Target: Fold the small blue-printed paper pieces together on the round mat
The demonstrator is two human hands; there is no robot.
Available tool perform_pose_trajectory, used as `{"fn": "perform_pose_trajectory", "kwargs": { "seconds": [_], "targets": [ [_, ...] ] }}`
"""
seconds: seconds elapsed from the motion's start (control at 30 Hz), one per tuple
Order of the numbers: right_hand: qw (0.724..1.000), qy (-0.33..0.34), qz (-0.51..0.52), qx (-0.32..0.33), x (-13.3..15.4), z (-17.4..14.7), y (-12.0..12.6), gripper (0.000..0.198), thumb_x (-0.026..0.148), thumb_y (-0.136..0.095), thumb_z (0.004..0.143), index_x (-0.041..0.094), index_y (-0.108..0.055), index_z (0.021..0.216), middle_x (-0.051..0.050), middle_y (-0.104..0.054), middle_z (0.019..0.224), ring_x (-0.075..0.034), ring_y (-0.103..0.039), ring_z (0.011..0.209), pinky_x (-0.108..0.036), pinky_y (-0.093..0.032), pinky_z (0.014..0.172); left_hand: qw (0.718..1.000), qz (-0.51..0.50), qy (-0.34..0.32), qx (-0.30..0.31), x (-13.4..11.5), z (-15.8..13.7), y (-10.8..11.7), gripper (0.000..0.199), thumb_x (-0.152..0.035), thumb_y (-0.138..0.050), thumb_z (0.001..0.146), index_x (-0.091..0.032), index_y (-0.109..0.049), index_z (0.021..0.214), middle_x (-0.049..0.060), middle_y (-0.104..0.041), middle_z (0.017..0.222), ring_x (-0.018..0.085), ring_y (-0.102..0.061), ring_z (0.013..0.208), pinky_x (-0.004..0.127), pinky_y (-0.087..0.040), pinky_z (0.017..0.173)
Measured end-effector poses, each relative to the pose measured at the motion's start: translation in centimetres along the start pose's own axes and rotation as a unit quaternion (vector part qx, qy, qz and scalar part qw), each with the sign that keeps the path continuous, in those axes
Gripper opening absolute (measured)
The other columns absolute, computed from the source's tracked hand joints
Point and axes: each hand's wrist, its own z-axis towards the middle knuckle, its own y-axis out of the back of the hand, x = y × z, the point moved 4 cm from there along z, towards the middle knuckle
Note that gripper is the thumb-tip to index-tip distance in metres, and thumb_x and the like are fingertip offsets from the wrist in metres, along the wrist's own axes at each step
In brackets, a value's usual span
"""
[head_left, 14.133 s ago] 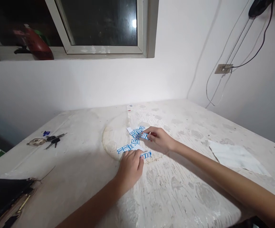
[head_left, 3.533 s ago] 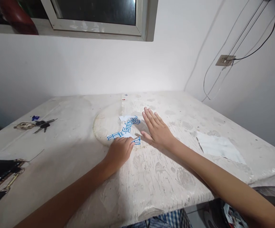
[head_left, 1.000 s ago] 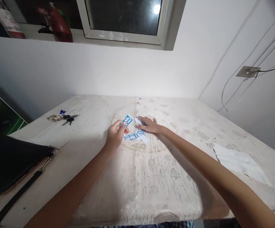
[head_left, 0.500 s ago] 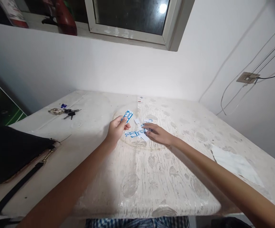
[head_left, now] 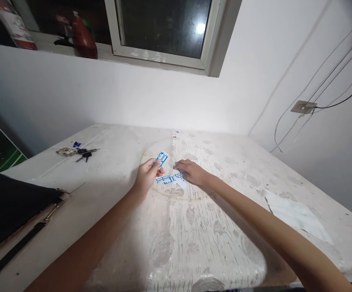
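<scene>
Between the thumb and fingers of my left hand (head_left: pixel 147 176) is a white strip of paper with blue printing (head_left: pixel 163 157), held tilted above the table. My right hand (head_left: pixel 192 171) is curled over the small pile, its fingertips drawn together on paper pieces that are mostly hidden beneath it. Blue-printed paper pieces (head_left: pixel 165 179) lie between the two hands, just below the held strip. A plain white piece (head_left: pixel 180 183) shows under the right hand's near side.
The table has a pale patterned cover (head_left: pixel 191 243). Keys (head_left: pixel 84 152) and a small blue scrap (head_left: pixel 76 144) lie at the left, near a black bag (head_left: pixel 17 207). A white sheet (head_left: pixel 297 215) lies at the right. A wall (head_left: pixel 178 101) borders the far edge.
My right hand has moved left and its fingers have curled in. Loose pieces that lay beyond and beside it no longer show. The left hand keeps its strip. The view has tilted slightly upward.
</scene>
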Motion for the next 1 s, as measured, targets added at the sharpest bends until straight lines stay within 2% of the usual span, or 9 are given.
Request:
{"fn": "perform_pose_trajectory", "kwargs": {
  "seconds": [0.1, 0.23, 0.33, 0.43, 0.63, 0.87, 0.93, 1.0],
  "targets": [
    [1.000, -0.005, -0.009, 0.009, 0.4, -2.1, 1.0, 0.047, 0.000, -0.041, 0.068, 0.016, -0.058, 0.108, -0.010, -0.057, 0.104, -0.020, -0.052, 0.095, -0.036, -0.041, 0.084, 1.000, 0.006, 0.004, 0.005, 0.0, -0.2, -0.4, 0.042, -0.056, -0.062, 0.061, -0.015, -0.056, 0.063, 0.000, -0.057, 0.054, 0.009, -0.049, 0.050, 0.022, -0.040, 0.053],
    [0.996, -0.072, 0.048, -0.013, 0.9, -2.6, 1.1, 0.041, 0.004, -0.036, 0.076, 0.017, -0.061, 0.106, -0.008, -0.059, 0.097, -0.018, -0.052, 0.094, -0.036, -0.039, 0.086, 1.000, -0.006, 0.014, -0.003, 0.1, -0.1, -0.3, 0.043, -0.057, -0.063, 0.058, -0.015, -0.057, 0.064, 0.000, -0.057, 0.055, 0.010, -0.050, 0.050, 0.022, -0.042, 0.054],
    [0.992, -0.112, 0.053, -0.029, 2.2, -1.5, 0.3, 0.031, 0.018, -0.043, 0.081, 0.017, -0.061, 0.106, -0.009, -0.058, 0.107, -0.021, -0.049, 0.101, -0.040, -0.035, 0.090, 0.999, -0.020, 0.022, -0.019, 0.2, 0.3, 0.3, 0.043, -0.055, -0.066, 0.056, -0.015, -0.058, 0.068, 0.000, -0.056, 0.056, 0.010, -0.051, 0.051, 0.023, -0.042, 0.055],
    [0.993, -0.103, 0.064, -0.011, 3.9, 0.1, -1.0, 0.036, 0.031, -0.052, 0.079, 0.019, -0.058, 0.112, -0.009, -0.052, 0.118, -0.024, -0.045, 0.108, -0.042, -0.032, 0.092, 0.999, -0.033, 0.026, -0.032, 0.2, 0.7, 0.9, 0.042, -0.053, -0.067, 0.056, -0.014, -0.057, 0.068, -0.001, -0.055, 0.056, 0.009, -0.050, 0.050, 0.022, -0.041, 0.054],
    [0.993, -0.076, 0.092, -0.003, 5.9, 1.4, -2.1, 0.037, 0.022, -0.055, 0.072, 0.019, -0.060, 0.108, -0.007, -0.054, 0.101, -0.021, -0.049, 0.095, -0.038, -0.035, 0.086, 0.996, -0.054, 0.046, -0.052, 0.2, 1.0, 1.5, 0.038, -0.048, -0.069, 0.057, -0.014, -0.057, 0.068, -0.001, -0.055, 0.058, 0.008, -0.050, 0.052, 0.020, -0.041, 0.055],
    [0.980, -0.150, 0.129, 0.020, 6.6, 1.9, -1.8, 0.034, 0.014, -0.058, 0.063, 0.019, -0.064, 0.097, -0.004, -0.057, 0.085, -0.019, -0.052, 0.081, -0.035, -0.038, 0.078, 0.996, -0.063, 0.041, -0.037, 0.0, 0.9, 1.2, 0.036, -0.047, -0.069, 0.058, -0.014, -0.057, 0.068, -0.001, -0.054, 0.057, 0.008, -0.049, 0.053, 0.020, -0.041, 0.054],
    [0.970, -0.163, 0.178, 0.013, 6.7, 2.0, -1.9, 0.028, 0.010, -0.057, 0.063, 0.018, -0.065, 0.089, -0.002, -0.057, 0.082, -0.016, -0.052, 0.075, -0.031, -0.040, 0.073, 0.996, -0.064, 0.043, -0.041, -0.1, 0.8, 1.2, 0.037, -0.047, -0.069, 0.057, -0.014, -0.056, 0.067, -0.001, -0.054, 0.057, 0.008, -0.049, 0.052, 0.020, -0.041, 0.054],
    [0.958, -0.160, 0.235, -0.023, 6.6, 1.8, -1.8, 0.021, 0.008, -0.054, 0.065, 0.017, -0.064, 0.081, -0.001, -0.056, 0.079, -0.013, -0.052, 0.071, -0.027, -0.040, 0.068, 0.996, -0.061, 0.043, -0.045, -0.2, 0.8, 1.3, 0.037, -0.046, -0.069, 0.056, -0.014, -0.056, 0.067, -0.001, -0.055, 0.057, 0.008, -0.049, 0.052, 0.021, -0.041, 0.054]
  ]
}}
